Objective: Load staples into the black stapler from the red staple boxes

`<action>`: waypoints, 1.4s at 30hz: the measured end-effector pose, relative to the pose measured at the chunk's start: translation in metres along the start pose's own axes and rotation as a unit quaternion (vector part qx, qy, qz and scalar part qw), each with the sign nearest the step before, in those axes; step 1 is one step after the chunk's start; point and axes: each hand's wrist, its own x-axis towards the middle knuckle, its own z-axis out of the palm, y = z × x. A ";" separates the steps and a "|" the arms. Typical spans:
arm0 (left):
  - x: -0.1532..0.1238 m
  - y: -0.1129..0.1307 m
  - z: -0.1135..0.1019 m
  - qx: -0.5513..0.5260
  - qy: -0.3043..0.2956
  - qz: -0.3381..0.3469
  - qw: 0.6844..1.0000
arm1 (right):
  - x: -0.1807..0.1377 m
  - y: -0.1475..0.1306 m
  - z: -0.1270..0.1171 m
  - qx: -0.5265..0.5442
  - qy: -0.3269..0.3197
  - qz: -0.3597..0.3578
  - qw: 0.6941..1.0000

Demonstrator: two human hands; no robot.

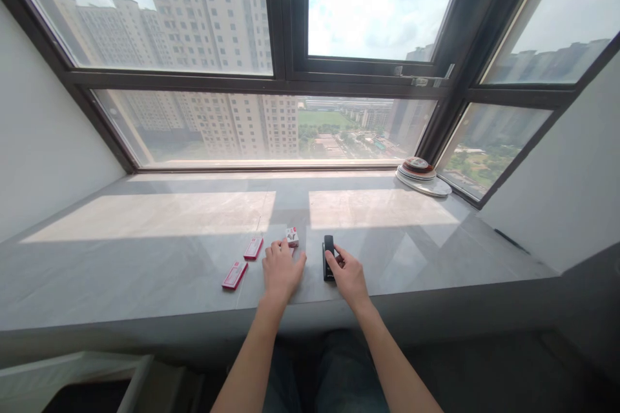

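A black stapler (328, 259) lies lengthwise on the grey windowsill. My right hand (349, 276) grips its right side, the thumb on top and the fingers curled against it. My left hand (283, 271) rests palm down to the left of the stapler, its fingers and thumb apart. Just beyond its fingertips stands a small white box with red and dark print (292, 236), partly covered by the fingers. What lies under the left palm is hidden. Further left are two flat pink-red boxes with pale labels, one nearer me (235, 275) and one farther back (253, 248).
The windowsill (145, 271) runs wide beneath dark-framed windows (285, 84), its front edge close to my body. Stacked round plates or lids (420, 175) sit in the far right corner. A white piece of furniture (82, 371) stands below the sill at the lower left.
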 end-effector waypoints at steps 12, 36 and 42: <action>-0.014 -0.031 -0.016 -0.062 -0.047 0.097 0.992 | 0.030 -0.010 -0.047 -0.070 -0.099 -0.061 0.991; -0.040 -0.043 -0.041 -0.114 -0.088 0.195 0.970 | 0.046 -0.012 -0.001 0.327 0.043 0.134 0.935; -0.038 -0.057 -0.054 -0.167 -0.131 0.211 0.954 | 0.029 0.029 -0.046 0.202 -0.050 0.199 0.958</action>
